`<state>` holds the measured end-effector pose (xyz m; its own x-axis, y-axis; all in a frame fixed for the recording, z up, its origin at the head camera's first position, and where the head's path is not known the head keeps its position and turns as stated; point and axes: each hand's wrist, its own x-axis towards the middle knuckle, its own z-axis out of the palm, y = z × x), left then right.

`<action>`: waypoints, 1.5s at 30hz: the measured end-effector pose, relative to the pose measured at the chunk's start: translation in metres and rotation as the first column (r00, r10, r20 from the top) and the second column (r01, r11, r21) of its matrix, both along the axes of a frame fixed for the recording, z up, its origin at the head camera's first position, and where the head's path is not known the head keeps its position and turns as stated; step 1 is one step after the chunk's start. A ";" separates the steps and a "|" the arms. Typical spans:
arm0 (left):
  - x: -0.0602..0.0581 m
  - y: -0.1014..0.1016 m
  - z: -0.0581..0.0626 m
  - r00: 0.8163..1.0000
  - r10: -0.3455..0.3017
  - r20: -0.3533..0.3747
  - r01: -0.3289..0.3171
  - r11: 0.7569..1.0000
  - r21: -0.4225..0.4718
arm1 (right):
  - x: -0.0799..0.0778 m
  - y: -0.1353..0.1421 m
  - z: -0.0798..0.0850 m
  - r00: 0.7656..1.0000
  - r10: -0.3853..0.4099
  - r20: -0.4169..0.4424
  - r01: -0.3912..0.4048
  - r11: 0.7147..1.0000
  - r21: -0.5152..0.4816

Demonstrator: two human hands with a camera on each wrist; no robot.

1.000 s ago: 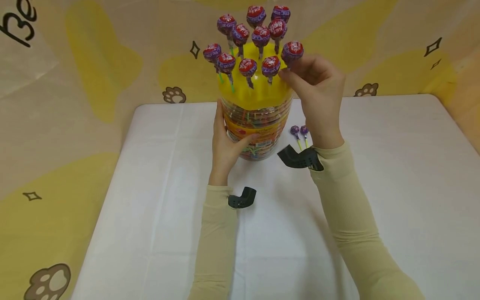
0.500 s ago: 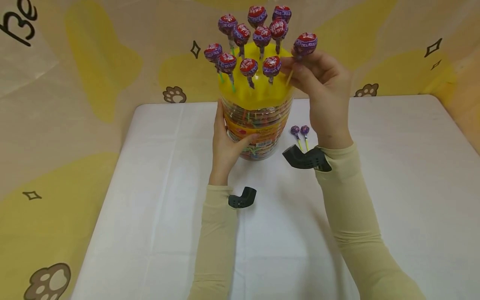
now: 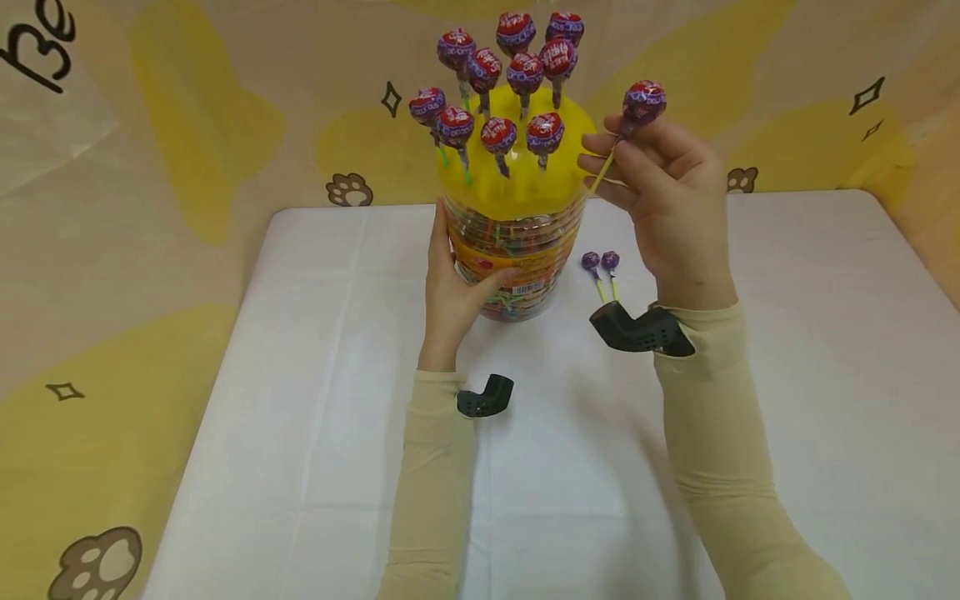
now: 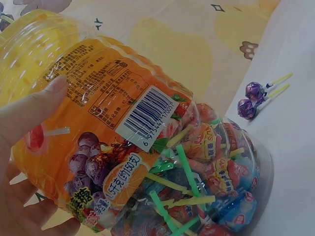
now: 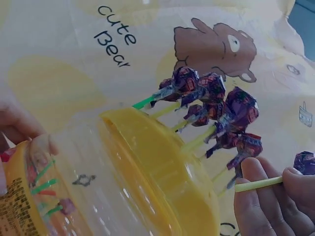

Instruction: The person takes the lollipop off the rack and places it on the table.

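A clear plastic jar (image 3: 491,257) with a yellow domed lid (image 3: 517,196) stands on the table, filled with wrapped lollipops. Several purple-and-red lollipops (image 3: 498,135) stick up from the lid. My left hand (image 3: 450,312) grips the jar's side low down, its thumb across the orange label (image 4: 106,81) in the left wrist view. To the right of the lid, my right hand (image 3: 678,196) pinches a lollipop (image 3: 645,102) by its yellow stick, just below the wrapper. That stick's lower end (image 5: 246,187) is free of the lid in the right wrist view.
Two purple lollipops (image 3: 611,261) with yellow sticks lie on the white table (image 3: 337,333), right of the jar. Behind the table hangs a patterned yellow-and-beige cloth (image 3: 262,108). Black camera mounts sit at both wrists.
My right hand has drawn the lollipop at the lid's right edge out of the lid and carried it to the right. My left hand has stayed on the jar.
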<state>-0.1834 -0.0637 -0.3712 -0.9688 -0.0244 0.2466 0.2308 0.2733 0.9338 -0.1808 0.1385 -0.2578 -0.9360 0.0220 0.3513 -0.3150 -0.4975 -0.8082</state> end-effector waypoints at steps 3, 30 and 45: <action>0.000 0.000 0.000 1.000 -0.002 -0.005 0.002 1.000 0.003 | 0.002 0.008 -0.006 1.000 0.019 0.024 -0.018 0.999 -0.037; 0.000 0.000 0.000 0.999 -0.016 -0.045 0.017 1.000 0.007 | -0.007 0.069 -0.086 0.910 -0.027 0.413 0.057 0.997 -0.060; 0.000 0.000 -0.001 0.998 -0.016 -0.065 0.016 1.000 0.006 | -0.025 0.092 -0.138 0.845 -0.024 0.534 0.038 0.999 -0.016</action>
<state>-0.1837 -0.0635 -0.3725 -0.9511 -0.0108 0.3086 0.2951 0.2628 0.9186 -0.2059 0.2302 -0.3956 -0.9775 0.0563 -0.2031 0.1454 -0.5174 -0.8433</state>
